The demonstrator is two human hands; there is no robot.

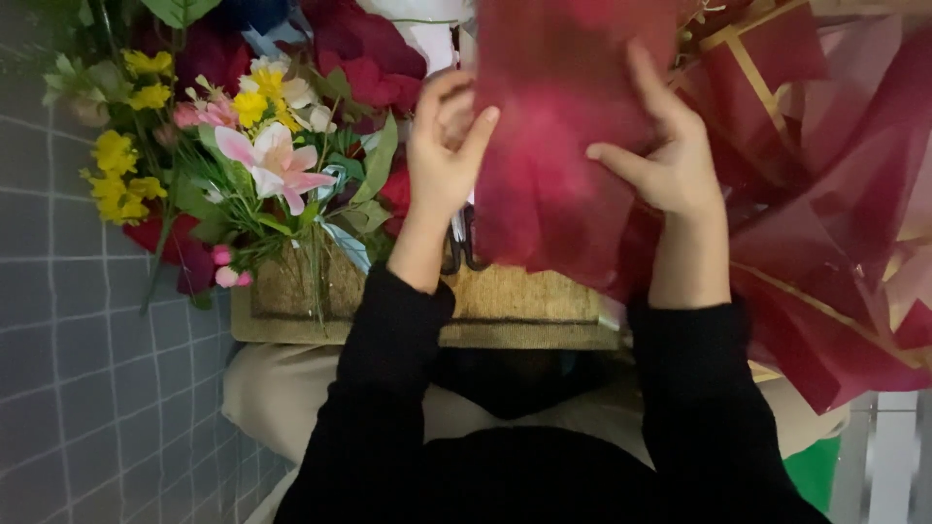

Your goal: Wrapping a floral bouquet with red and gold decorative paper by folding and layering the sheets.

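A sheet of translucent dark red wrapping paper is held up in front of me by both hands. My left hand pinches its left edge, thumb over the front. My right hand grips the sheet's right side, fingers spread on it. Both arms wear black sleeves. Under the sheet, black scissors lie on a woven straw mat; they are partly hidden.
A bunch of artificial flowers, pink, yellow and red with green leaves, lies at the left on the mat. More red wrapping sheets with gold edges pile up at the right. Grey tiled floor lies to the left.
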